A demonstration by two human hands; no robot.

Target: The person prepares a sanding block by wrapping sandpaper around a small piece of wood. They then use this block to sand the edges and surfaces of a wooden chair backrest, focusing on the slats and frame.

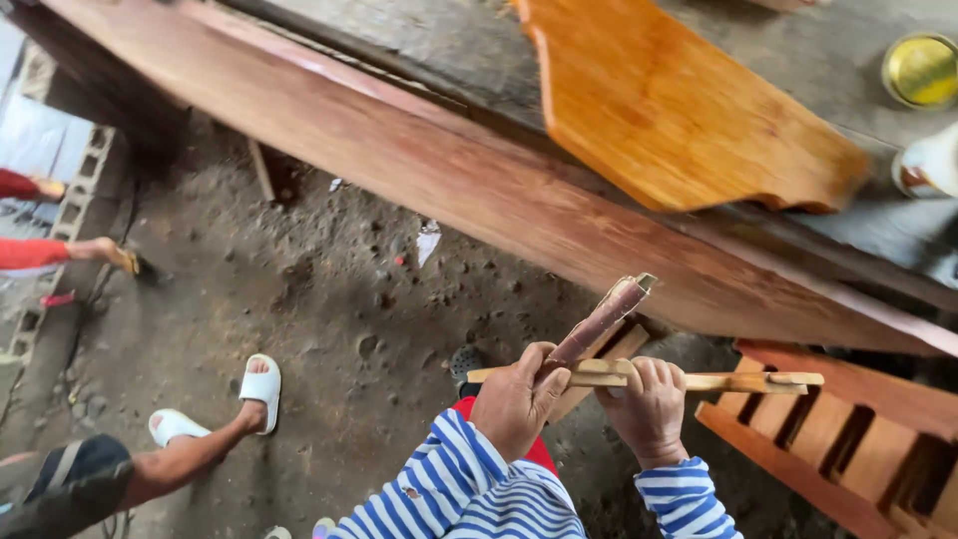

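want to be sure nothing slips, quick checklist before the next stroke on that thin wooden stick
1. Left hand grips the rolled sandpaper: ok.
2. Right hand closed around the wooden stick: ok.
3. Sandpaper touching the stick: cannot tell, the left thumb covers the spot.
4. Stick's far end free of the slatted frame: cannot tell, they overlap in view.
5. Other person's sandalled feet apart from both hands: ok.

— What can't be seen whole?
— The round yellow tin lid (920,69) and white container (928,165) are cut by the right edge; the long reddish wooden plank (479,190) runs off upper left.
— And lower left?
— A seated person's leg (170,464); body out of frame.
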